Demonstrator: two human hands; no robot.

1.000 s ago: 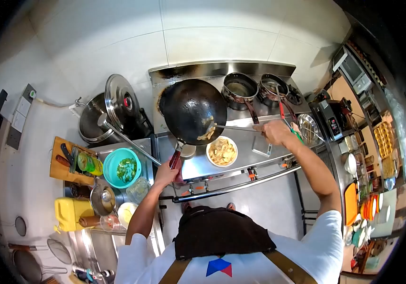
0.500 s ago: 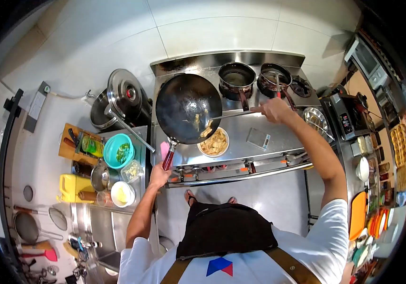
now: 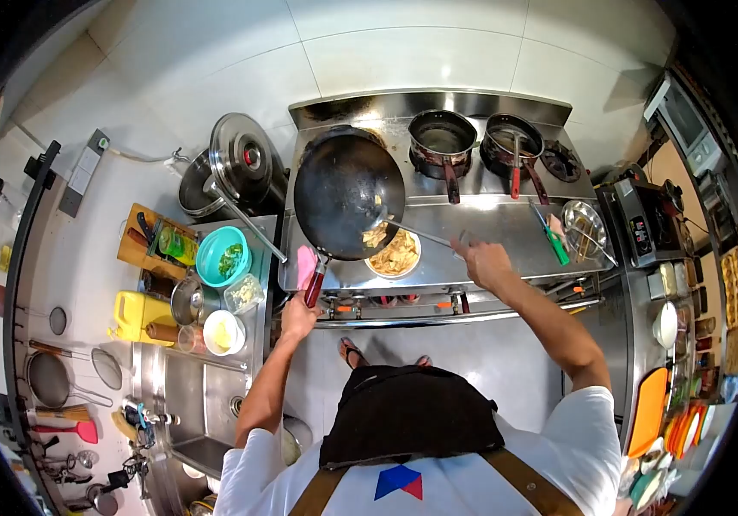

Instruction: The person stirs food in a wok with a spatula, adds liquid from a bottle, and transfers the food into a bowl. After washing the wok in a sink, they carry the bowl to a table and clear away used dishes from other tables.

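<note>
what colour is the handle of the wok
Red, on the wok handle gripped by the left hand; head view.

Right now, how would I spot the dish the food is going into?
Find the steel stove. On its front ledge, under the lip of the tilted black wok, sits a plate heaped with pale food. It is the only plate there; the saucepans stand behind.

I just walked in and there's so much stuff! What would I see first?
The big black wok, tipped over a plate of food on the steel stove. The left hand grips its red handle, and the right hand scrapes with a long spatula. A teal bowl sits left.
</note>
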